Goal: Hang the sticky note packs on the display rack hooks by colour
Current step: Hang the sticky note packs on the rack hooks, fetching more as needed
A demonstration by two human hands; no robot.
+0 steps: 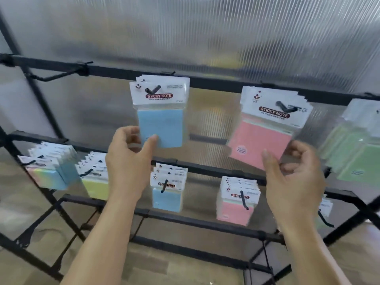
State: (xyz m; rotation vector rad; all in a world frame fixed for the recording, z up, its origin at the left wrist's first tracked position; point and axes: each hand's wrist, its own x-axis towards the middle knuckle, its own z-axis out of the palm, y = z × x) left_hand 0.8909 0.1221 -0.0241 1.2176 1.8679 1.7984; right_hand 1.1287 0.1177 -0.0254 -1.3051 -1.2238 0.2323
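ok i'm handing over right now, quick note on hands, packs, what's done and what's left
Left hand: pinches the bottom of the front blue sticky note pack on its top-rail hook.
Right hand: at the lower corner of the tilted pink sticky note pack; grip blurred.
Done: green packs hang far right; yellow stack, blue stack and pink stack on the lower rail.
Left: settle these two; the black top-left hook is bare; no loose packs in view.

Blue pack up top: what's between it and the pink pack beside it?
Nothing hangs there. The head view shows only the black rack bar and ribbed panel between the top blue pack and top pink pack.
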